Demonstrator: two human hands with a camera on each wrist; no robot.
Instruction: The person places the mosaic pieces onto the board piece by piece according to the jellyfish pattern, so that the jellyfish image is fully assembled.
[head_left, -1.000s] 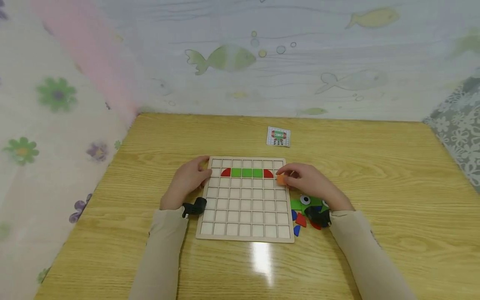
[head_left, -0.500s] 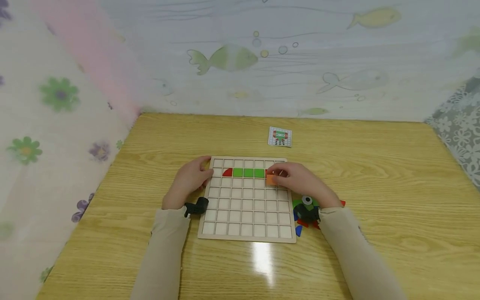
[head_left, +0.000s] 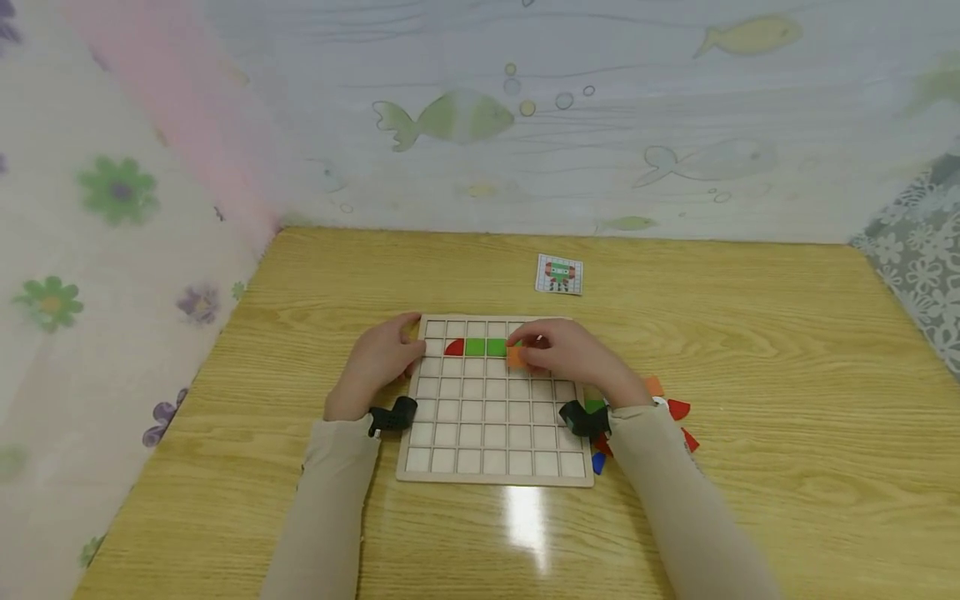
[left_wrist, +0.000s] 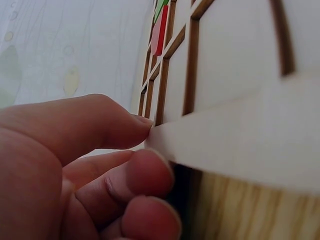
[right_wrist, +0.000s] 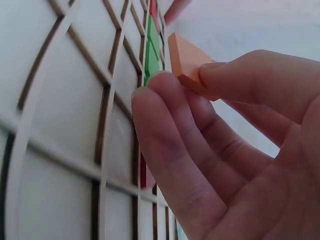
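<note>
A wooden grid board [head_left: 472, 480] lies flat on the table. My left hand [head_left: 375, 362] holds its upper left edge, thumb at the rim [left_wrist: 165, 137] and curled fingers beside it. Between thumb and fingers, my right hand [head_left: 573, 354] pinches an orange square tile [head_left: 515, 357], over the grid's right half. In the right wrist view the orange tile [right_wrist: 187, 60] is tilted, and the other fingertips are close to the grid. A red quarter-circle tile [head_left: 455, 347] and green square tiles [head_left: 476, 347] sit in the second row. My right hand hides that row's right end.
Loose tiles in red, blue, green and orange lie right of the board, among them a red piece [head_left: 678, 409] and a blue piece [head_left: 598, 462], partly under the right forearm. A small pattern card [head_left: 558, 274] lies behind the board. Printed cloth hangs behind the table.
My right hand has moved left across the board with the orange tile, from the right edge, now covering the red tile at the row's right. My left hand stays at the board's edge.
</note>
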